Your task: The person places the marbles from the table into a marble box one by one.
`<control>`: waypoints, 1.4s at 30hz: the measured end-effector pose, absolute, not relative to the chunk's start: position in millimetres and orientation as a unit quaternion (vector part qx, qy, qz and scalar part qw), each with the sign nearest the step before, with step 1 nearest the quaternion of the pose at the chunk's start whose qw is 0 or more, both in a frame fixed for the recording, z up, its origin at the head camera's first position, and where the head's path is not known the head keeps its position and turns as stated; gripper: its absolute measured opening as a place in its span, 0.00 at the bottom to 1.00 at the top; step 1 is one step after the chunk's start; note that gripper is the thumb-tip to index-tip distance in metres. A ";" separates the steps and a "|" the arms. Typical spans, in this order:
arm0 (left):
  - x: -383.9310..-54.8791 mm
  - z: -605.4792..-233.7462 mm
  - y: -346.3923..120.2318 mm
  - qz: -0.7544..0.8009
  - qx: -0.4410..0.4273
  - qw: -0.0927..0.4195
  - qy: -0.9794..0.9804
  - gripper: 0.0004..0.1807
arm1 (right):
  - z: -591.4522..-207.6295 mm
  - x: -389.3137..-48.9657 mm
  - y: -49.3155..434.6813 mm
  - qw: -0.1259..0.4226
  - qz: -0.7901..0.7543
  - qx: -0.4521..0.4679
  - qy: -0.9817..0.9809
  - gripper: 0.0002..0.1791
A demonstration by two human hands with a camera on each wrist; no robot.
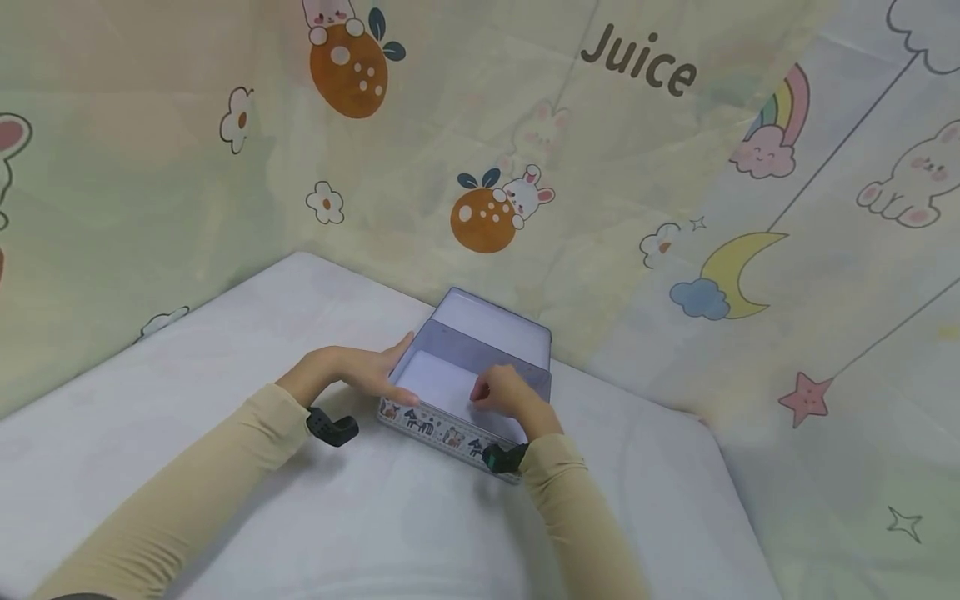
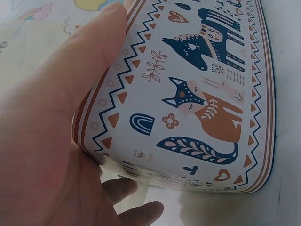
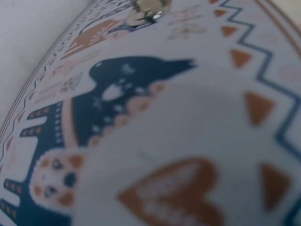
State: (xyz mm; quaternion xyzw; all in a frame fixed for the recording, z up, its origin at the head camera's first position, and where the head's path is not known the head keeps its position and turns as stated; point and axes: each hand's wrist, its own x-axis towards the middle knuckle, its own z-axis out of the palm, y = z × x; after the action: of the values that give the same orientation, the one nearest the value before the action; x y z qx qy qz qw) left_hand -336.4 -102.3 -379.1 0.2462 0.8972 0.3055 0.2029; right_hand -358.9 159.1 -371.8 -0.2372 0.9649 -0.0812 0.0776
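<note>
A rectangular tin with animal pictures on its side stands on the white surface, its lid tipped back. My left hand holds the tin at its left corner. In the left wrist view the left thumb lies along the tin's rim, with some fingers round the corner. Inside the tin's opening is my right hand, its fingers curled. Nothing shows in them, though their undersides are hidden. The right wrist view holds only the tin's printed side, close and blurred, with a metal catch at the top.
The white-covered table spreads around the tin. Behind it hangs a printed cloth with rabbits, oranges and the word Juice. The lid lies close to this cloth. A black wrist camera sits on the left wrist, another on the right.
</note>
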 end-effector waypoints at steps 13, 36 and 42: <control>-336.5 -377.7 -101.0 0.318 0.248 0.211 0.890 0.66 | -376.6 -358.3 155.0 0.095 -0.056 -0.240 0.965 0.04; -337.4 -379.8 -102.3 0.322 0.266 0.201 0.886 0.67 | -334.8 -310.5 223.3 -0.043 -0.201 -0.213 0.955 0.10; -338.7 -380.4 -102.2 0.323 0.253 0.203 0.889 0.67 | -339.8 -290.6 283.2 -0.074 -0.193 -0.149 0.967 0.12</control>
State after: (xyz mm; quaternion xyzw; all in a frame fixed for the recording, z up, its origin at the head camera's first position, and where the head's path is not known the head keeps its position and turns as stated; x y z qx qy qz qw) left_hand -338.7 -102.2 -380.4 0.2526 0.8892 0.3230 0.2031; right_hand -290.6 283.2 -339.8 -0.1491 0.9670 -0.1929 -0.0743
